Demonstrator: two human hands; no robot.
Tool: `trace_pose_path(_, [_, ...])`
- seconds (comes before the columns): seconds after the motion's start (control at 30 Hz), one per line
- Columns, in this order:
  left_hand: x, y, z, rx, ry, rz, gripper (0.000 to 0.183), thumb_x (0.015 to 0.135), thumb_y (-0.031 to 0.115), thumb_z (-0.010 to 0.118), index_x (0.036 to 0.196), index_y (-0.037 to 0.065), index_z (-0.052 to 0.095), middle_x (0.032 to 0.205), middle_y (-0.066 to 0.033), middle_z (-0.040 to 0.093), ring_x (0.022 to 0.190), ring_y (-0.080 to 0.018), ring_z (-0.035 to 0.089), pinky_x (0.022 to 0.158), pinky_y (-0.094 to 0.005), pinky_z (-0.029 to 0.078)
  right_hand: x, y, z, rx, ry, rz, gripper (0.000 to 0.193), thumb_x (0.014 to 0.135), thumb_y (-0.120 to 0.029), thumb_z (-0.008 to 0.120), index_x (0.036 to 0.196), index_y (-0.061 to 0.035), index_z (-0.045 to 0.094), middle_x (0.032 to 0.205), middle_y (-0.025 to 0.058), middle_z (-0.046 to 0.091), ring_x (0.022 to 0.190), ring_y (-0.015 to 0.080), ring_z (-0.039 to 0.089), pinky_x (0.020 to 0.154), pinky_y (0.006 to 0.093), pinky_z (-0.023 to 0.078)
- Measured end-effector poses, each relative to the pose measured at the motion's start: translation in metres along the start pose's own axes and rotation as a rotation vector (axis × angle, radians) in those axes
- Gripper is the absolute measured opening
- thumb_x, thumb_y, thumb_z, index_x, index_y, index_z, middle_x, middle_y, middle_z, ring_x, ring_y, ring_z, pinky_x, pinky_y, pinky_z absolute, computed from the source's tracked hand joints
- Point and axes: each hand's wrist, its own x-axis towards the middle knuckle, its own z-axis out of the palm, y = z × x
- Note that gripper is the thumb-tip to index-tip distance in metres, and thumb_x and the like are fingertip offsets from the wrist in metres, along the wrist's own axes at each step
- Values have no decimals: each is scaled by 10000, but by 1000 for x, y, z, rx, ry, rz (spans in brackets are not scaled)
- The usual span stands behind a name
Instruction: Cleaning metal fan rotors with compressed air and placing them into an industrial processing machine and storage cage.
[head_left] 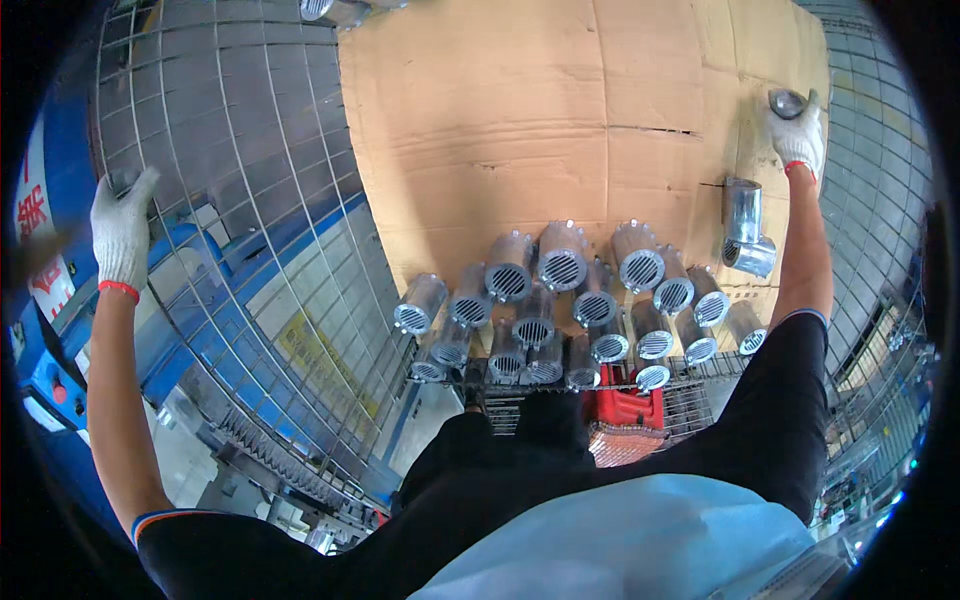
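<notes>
My right hand (798, 137), in a white knit glove with a red cuff, is closed round a short metal cylinder (787, 103) at the far right of a cardboard sheet (480, 110). Nearer to me on that sheet, two shiny metal cylinders (742, 212) lie against each other. My left hand (122, 237), gloved the same way, is stretched far out to the left. Its fingers curl at the edge of a wire mesh panel (262, 150) and appear to grip it. Several metal cylinders with slotted round ends (562, 268) lie bunched along the near edge of the cardboard.
Wire mesh (878, 130) also rises on the right of the cardboard. Beyond the left panel stands a blue machine (48, 375) with a red button. A red plastic object (632, 408) is below the near edge. More cylinders (338, 12) show at the top edge.
</notes>
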Motion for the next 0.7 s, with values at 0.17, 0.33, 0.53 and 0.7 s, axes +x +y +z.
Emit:
trace_pose_path(0.17, [2, -3, -2, 179, 61, 124, 511, 915, 443, 768, 1124, -14, 674, 862, -66, 651, 757, -169, 587, 702, -339, 492, -25, -150, -18, 111, 38, -351, 948, 718, -528, 868, 1466, -34, 562, 1320, 223, 705, 1226, 361, 684, 1056, 415, 534])
trace_pose_path(0.33, [-8, 9, -5, 220, 37, 86, 565, 902, 439, 768, 1174, -47, 668, 1024, -169, 738, 891, -252, 690, 839, -378, 529, -64, -329, 22, 674, -192, -348, 867, 647, -341, 920, 1373, -35, 560, 1173, 180, 727, 1113, 305, 710, 984, 427, 572])
trace_pose_path(0.53, [-11, 12, -5, 220, 69, 117, 569, 911, 450, 763, 1180, -42, 667, 997, -148, 741, 864, -228, 691, 807, -360, 538, -80, -427, 77, 779, -40, -447, 938, 681, -278, 913, 1468, 3, 487, 1370, 250, 616, 1306, 393, 595, 1103, 437, 501])
trace_pose_path(0.7, [-5, 5, -6, 266, 95, 202, 550, 906, 431, 776, 1158, -45, 666, 975, -140, 741, 781, -198, 679, 720, -351, 545, -76, -450, 88, 744, -48, -412, 898, 714, -188, 863, 1510, -55, 470, 1440, 269, 536, 1361, 435, 527, 1139, 455, 466])
